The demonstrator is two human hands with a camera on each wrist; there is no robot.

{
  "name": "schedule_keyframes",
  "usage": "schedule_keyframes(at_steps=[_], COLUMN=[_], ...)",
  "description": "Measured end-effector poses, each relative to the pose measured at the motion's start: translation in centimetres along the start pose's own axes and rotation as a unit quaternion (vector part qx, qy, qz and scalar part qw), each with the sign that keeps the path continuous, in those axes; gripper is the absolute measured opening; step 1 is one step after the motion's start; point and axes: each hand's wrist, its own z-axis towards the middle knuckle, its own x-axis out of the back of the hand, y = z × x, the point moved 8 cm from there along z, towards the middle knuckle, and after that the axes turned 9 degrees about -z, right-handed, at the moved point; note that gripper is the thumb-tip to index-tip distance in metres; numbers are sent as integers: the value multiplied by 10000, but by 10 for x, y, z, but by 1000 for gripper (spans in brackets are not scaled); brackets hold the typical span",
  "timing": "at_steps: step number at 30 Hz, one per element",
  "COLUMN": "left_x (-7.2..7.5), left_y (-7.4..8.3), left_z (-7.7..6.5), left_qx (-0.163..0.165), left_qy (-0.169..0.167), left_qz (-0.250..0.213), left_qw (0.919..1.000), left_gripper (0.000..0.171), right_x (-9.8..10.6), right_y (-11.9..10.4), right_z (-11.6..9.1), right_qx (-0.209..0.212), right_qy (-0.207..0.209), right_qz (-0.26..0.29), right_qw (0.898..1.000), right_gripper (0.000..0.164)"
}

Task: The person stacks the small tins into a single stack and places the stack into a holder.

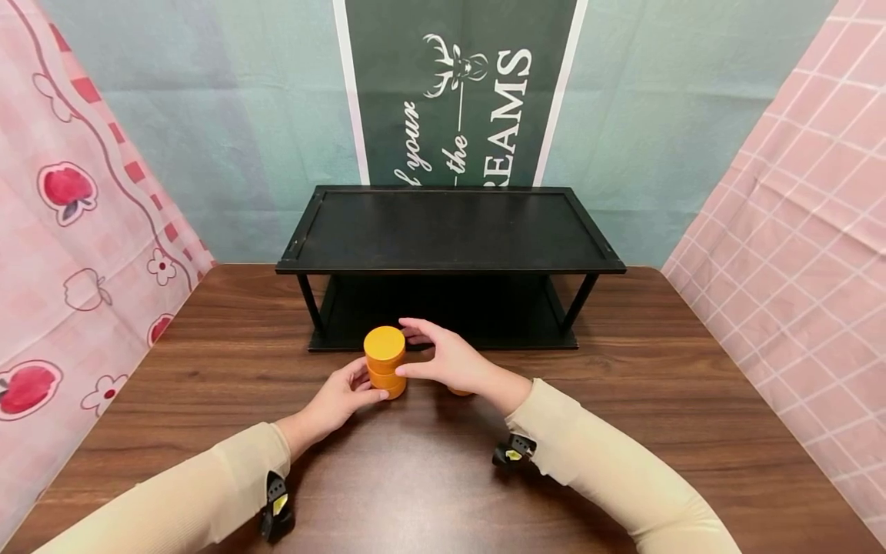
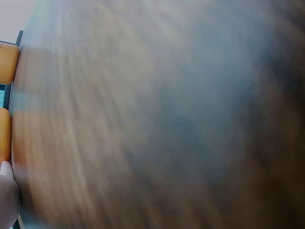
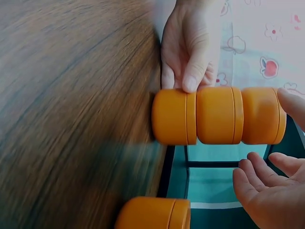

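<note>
Three small orange lidded jars (image 1: 384, 344) stand stacked upright on the wooden table, in front of the black rack. My left hand (image 1: 337, 400) holds the bottom jar (image 3: 172, 117) of the stack, thumb in front and fingers at its left side. Beside the upper part of the stack is my right hand (image 1: 450, 362), fingers spread and apart from the jars. In the right wrist view its thumb is at the lid edge of the top jar (image 3: 261, 115); whether it touches is unclear. Another orange jar (image 1: 460, 392) stands on the table, mostly hidden by the right hand.
A black two-level rack (image 1: 450, 231) stands at the back of the table (image 1: 657, 369), close behind the stack. Patterned cloths hang at the left, back and right. The left wrist view is mostly blurred table surface, with jars at its left edge.
</note>
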Motion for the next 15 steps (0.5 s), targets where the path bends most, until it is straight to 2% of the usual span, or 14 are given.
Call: schedule_keyframes(at_steps=[7, 15], left_x=[1, 1], left_y=[-1, 2], left_z=[-1, -1], left_qx=[58, 52], left_qy=[61, 35], left_qz=[47, 124], left_qw=[10000, 9999], left_gripper=[60, 60], right_x=[10, 30], right_y=[10, 30], right_z=[-9, -24], right_qx=[-99, -360], right_qy=[24, 144], right_qz=[-49, 26], right_qw=[9999, 9992], right_gripper=[68, 67])
